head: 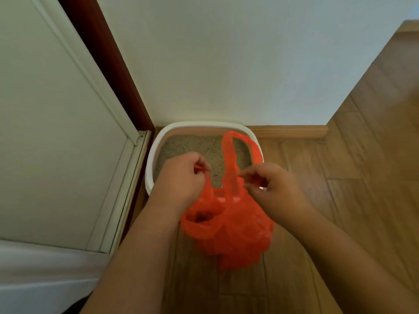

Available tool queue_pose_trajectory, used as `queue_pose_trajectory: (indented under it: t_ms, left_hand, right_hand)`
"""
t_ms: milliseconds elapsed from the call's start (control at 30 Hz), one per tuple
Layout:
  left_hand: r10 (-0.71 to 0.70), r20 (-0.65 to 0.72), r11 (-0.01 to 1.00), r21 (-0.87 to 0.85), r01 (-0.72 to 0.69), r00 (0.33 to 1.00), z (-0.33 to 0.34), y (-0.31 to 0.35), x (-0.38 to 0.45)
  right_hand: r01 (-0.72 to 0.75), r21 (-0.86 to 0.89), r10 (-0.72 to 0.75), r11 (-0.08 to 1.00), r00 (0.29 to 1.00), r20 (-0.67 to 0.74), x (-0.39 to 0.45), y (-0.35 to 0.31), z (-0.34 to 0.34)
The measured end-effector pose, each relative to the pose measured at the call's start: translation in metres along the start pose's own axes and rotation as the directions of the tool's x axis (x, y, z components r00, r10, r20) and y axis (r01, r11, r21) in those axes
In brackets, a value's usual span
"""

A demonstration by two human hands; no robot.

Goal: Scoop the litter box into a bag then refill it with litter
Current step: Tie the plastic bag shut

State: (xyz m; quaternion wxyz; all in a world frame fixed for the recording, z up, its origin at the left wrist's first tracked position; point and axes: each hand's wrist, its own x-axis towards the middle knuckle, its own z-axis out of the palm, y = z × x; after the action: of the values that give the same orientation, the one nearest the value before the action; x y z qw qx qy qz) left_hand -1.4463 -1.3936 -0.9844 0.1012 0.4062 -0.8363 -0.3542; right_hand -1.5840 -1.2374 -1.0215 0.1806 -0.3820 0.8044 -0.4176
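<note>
Item: orange bag [229, 225], hanging just in front of the litter box [156, 152] in the floor corner. Your left hand [181, 177] pinches one handle; right hand [276, 186] pinches the other. Pull both apart to widen the mouth before scooping.

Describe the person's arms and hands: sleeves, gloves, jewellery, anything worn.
Both forearms are bare as far as the picture shows, with no sleeves in view. The left hand and right hand wear no gloves. No rings, watch or bracelet can be seen.
</note>
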Motion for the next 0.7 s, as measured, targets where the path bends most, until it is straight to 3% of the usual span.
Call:
queue_pose_trajectory:
  t_ms: [67,167,267,300,367,500,633,700]
  left_hand:
    - [0.041,-0.072,0.996,-0.081,-0.047,0.997,-0.002,0.012,-0.003]
    - [0.054,-0.134,0.950,-0.300,-0.092,0.989,-0.001,0.024,-0.009]
    - [0.072,-0.175,0.886,-0.442,-0.144,0.982,-0.002,0.028,-0.014]
    - [0.081,-0.184,0.865,-0.475,-0.161,0.980,-0.003,0.030,-0.014]
    - [0.105,-0.194,0.827,-0.528,-0.194,0.975,-0.005,0.034,-0.015]
    - [0.138,-0.194,0.732,-0.641,-0.232,0.971,-0.006,0.038,-0.020]
    - [0.244,-0.176,0.647,-0.703,-0.295,0.954,-0.008,0.042,-0.028]
    - [0.275,-0.154,0.598,-0.746,-0.294,0.949,-0.010,0.046,-0.034]
  right_hand:
    - [-0.132,0.287,0.151,0.949,0.988,-0.043,0.005,-0.011,-0.008]
    - [-0.272,0.696,0.402,0.665,0.915,-0.026,0.010,-0.023,-0.021]
    - [-0.409,0.854,0.430,0.322,0.867,0.253,0.009,-0.029,-0.034]
    - [-0.448,0.852,0.401,0.272,0.857,0.323,0.008,-0.032,-0.037]
    - [-0.475,0.816,0.405,0.328,0.851,0.333,0.006,-0.036,-0.037]
    - [-0.397,0.756,0.392,0.521,0.898,0.201,-0.001,-0.047,-0.030]
    - [-0.348,0.802,0.309,0.485,0.926,0.215,-0.014,-0.066,-0.030]
    - [-0.307,0.795,0.242,0.524,0.948,0.207,-0.018,-0.070,-0.030]
